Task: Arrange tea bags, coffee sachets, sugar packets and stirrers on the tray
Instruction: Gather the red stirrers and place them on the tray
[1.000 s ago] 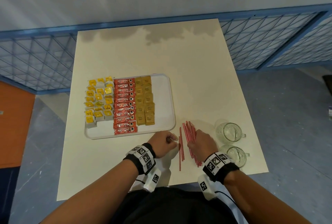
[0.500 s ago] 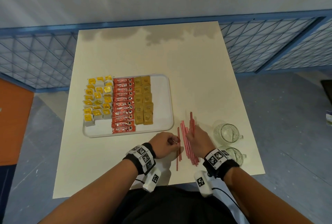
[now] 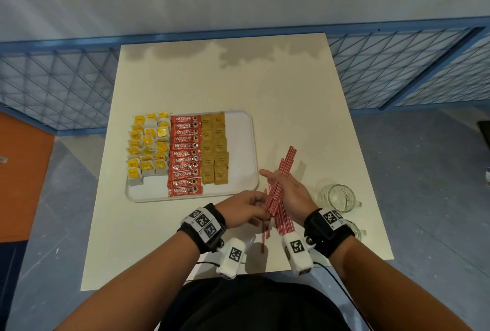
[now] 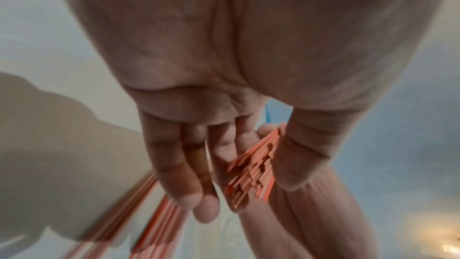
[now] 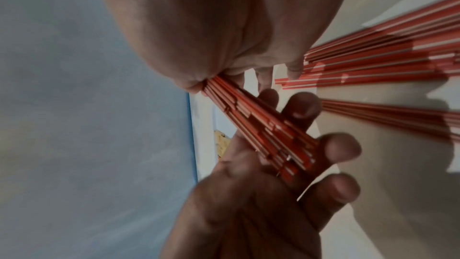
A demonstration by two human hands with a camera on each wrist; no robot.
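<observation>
A white tray (image 3: 240, 145) holds yellow tea bags (image 3: 148, 147) on its left, red coffee sachets (image 3: 184, 155) in the middle and brown sugar packets (image 3: 214, 147) beside them. Its right strip is bare. My right hand (image 3: 281, 184) grips a bundle of red stirrers (image 3: 285, 164) lifted off the table just right of the tray, tips leaning up and to the right. My left hand (image 3: 254, 206) curls its fingers (image 5: 341, 149) round the bundle's lower end (image 4: 251, 174). Several loose stirrers (image 3: 285, 222) still lie on the table under my hands.
Two empty glass mugs stand at the table's right near edge, one (image 3: 336, 198) beside my right hand, the other (image 3: 356, 232) partly hidden behind my right wrist. The cream table (image 3: 225, 86) stretches bare beyond the tray. Blue mesh fencing surrounds it.
My right hand has lifted a bundle of stirrers off the table and tilted it up to the right. My left hand has closed on the bundle's lower end.
</observation>
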